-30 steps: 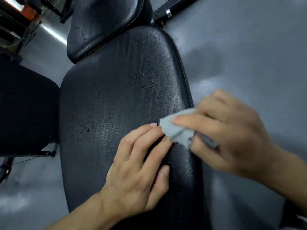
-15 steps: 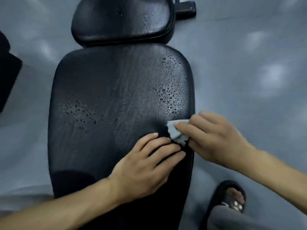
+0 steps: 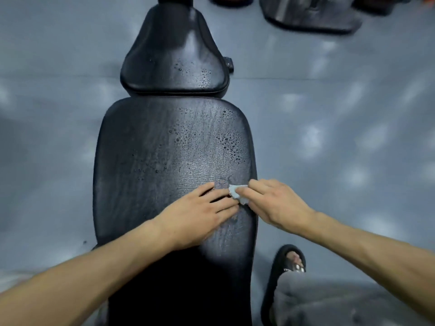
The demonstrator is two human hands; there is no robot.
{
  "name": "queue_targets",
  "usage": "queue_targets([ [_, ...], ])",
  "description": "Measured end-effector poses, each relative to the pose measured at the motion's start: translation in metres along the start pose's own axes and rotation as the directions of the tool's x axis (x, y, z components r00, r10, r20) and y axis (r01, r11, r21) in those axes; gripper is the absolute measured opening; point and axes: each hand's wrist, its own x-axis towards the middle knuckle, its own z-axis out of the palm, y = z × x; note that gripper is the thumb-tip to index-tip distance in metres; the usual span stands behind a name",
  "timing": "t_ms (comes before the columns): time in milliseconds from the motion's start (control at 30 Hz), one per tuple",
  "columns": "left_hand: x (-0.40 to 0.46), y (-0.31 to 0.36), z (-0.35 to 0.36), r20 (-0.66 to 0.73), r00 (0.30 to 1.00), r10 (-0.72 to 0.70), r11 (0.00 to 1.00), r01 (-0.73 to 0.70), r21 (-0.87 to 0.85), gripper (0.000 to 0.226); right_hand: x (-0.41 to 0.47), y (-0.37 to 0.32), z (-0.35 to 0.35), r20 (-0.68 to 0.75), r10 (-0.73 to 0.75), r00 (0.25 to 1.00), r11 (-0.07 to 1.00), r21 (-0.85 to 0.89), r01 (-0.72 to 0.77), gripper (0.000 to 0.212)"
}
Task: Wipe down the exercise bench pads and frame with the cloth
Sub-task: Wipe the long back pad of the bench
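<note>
The long black back pad (image 3: 164, 156) of the bench runs away from me, speckled with water drops. Beyond it sits the smaller black seat pad (image 3: 174, 64), also wet on its right side. A small light grey cloth (image 3: 236, 192) lies bunched on the back pad near its right edge. My right hand (image 3: 275, 205) grips the cloth from the right, fingers over it. My left hand (image 3: 200, 212) rests flat on the pad with straight fingers, fingertips touching the cloth's left side. A bit of black frame (image 3: 228, 63) pokes out right of the seat pad.
Grey glossy floor surrounds the bench on both sides. My foot in a black slipper (image 3: 286, 262) stands on the floor right of the bench, with my grey trouser leg (image 3: 317, 300) below it. Dark equipment bases (image 3: 313, 17) stand at the far right.
The view has pulled back and swung to centre the bench. Both hands stay at the pad's right edge, the right hand still holding the cloth, the left still flat beside it.
</note>
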Motion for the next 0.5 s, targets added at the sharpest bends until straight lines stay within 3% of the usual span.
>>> queue_targets([
  [233, -0.010, -0.003, -0.013, 0.057, 0.998, -0.032, 0.992, 0.039, -0.123, 0.052, 0.010, -0.029, 0.013, -0.059, 0.199, 0.978, 0.976, 0.105, -0.192, 0.027],
  [400, -0.019, -0.008, -0.002, 0.059, 0.997, -0.053, 0.982, 0.063, -0.180, 0.059, 0.049, -0.014, 0.014, -0.239, 0.397, 0.886, 0.917, 0.140, -0.373, 0.026],
  [500, -0.027, -0.011, 0.004, 0.050, 0.998, -0.041, 0.982, 0.050, -0.184, 0.061, 0.053, -0.021, 0.022, -0.297, 0.432, 0.852, 0.902, 0.115, -0.417, 0.021],
])
